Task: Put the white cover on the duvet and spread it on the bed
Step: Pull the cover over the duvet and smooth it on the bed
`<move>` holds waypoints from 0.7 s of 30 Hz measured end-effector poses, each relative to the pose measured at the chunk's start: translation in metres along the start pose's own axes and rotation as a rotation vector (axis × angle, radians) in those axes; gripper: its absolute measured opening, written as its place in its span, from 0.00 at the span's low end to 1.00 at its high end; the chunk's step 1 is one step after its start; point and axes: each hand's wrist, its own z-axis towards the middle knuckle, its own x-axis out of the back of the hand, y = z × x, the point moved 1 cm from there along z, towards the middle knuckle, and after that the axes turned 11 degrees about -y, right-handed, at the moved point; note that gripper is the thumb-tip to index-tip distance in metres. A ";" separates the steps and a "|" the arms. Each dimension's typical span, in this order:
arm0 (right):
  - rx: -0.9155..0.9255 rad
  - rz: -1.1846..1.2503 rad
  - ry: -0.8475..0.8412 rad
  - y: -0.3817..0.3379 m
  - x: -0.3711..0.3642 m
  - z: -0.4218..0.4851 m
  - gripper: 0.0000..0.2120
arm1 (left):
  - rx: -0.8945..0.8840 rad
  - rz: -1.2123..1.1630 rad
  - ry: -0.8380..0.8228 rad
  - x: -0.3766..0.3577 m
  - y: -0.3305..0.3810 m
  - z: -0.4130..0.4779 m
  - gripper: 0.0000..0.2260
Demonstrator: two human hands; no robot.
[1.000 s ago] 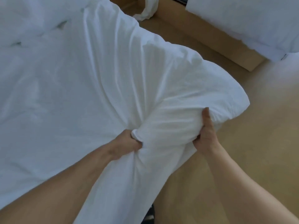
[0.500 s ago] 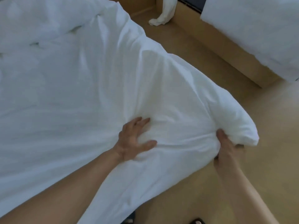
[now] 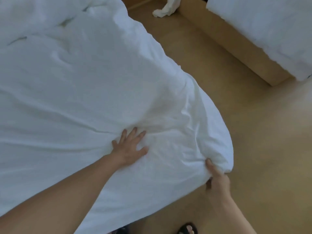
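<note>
- While the left hand (image 3: pixel 130 147) lies flat on the white cover (image 3: pixel 160 132), its fingers (image 3: pixel 133 134) straight and spread and holding nothing, the right hand (image 3: pixel 217 179) grasps the near right corner (image 3: pixel 219 156) of the duvet (image 3: pixel 92 98), thumb on top and the other digits curled out of sight beneath.
- Location: the duvet, which looks to be inside the cover, fills the left and centre of the view. The bed beneath is hidden. The duvet's right edge runs diagonally from the far centre down to the grasped corner, which overhangs the floor (image 3: pixel 261 132).
- Governing relation: the corner lies to the right of the left hand and nearer the person. The right hand already has it; the left hand is well apart from it, further in on the fabric.
- Step in hand (judgement): seating the filling in this corner and squaring it to the bed.
- Next move (judgement): draw the corner outward along the diagonal edge while the flat palm anchors the fabric.
- Risk: the filling may bunch behind the corner; creases radiate from the palm.
- Surroundings: a second bed (image 3: pixel 261 22) stands at far right, a white cloth (image 3: pixel 166 10) lies on the floor beyond, and a sandalled foot (image 3: pixel 187 229) shows at the bottom edge.
</note>
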 end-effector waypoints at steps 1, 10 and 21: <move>-0.004 0.064 -0.045 -0.005 0.004 0.005 0.23 | -0.030 0.009 -0.007 -0.003 0.012 0.002 0.32; -0.134 0.168 -0.042 -0.059 0.020 0.064 0.21 | -0.139 -0.038 0.230 -0.004 0.075 0.026 0.35; -0.220 0.108 0.339 -0.033 0.067 0.064 0.24 | -0.043 0.069 0.163 0.005 0.120 0.059 0.29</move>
